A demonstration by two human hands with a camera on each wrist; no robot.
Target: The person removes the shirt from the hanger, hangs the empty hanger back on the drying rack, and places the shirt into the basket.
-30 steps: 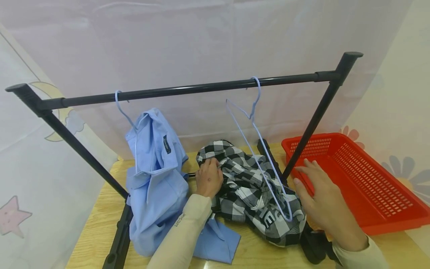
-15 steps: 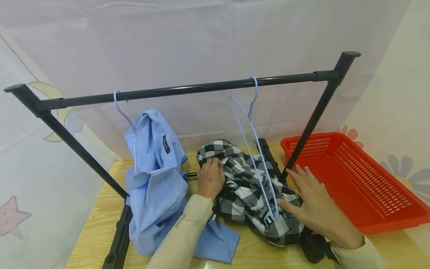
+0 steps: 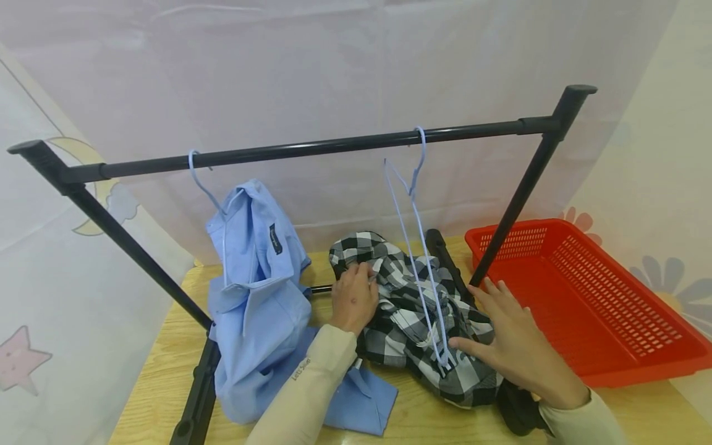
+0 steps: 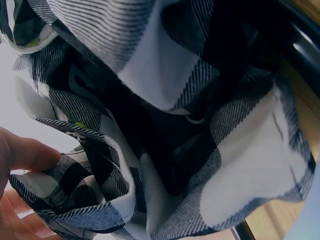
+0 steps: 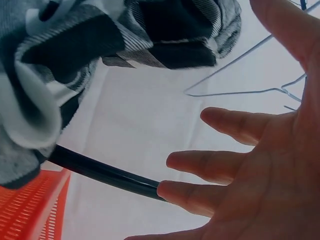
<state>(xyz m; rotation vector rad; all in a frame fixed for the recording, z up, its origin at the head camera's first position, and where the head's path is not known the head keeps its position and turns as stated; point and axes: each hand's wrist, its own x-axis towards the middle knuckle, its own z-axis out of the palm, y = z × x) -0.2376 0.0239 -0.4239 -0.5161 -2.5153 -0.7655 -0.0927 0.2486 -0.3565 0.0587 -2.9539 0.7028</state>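
Note:
A crumpled black-and-white checked shirt (image 3: 384,346) lies under the rack bar in the head view. My left hand (image 3: 353,301) grips its left side; in the left wrist view the thumb (image 4: 35,154) and fingers pinch a folded edge of the cloth. A pale-blue wire hanger (image 3: 412,193) hangs from the bar, its lower end overlapping the shirt. My right hand (image 3: 514,343) is spread at the shirt's right side, thumb tip close to the hanger's lower end. Straight, parted fingers with nothing between them show in the right wrist view.
A black rack (image 3: 311,148) spans the wooden table (image 3: 147,377). On its left a light-blue shirt (image 3: 267,309) hangs from another pale-blue hanger (image 3: 203,185), its lower part on the table. A red plastic basket (image 3: 601,321) stands at the right, behind the rack's right post (image 3: 525,191).
My right hand has moved left from the basket's edge to beside the checked shirt. The free hanger has swung round to the left. My left hand has shifted slightly right, still gripping the shirt.

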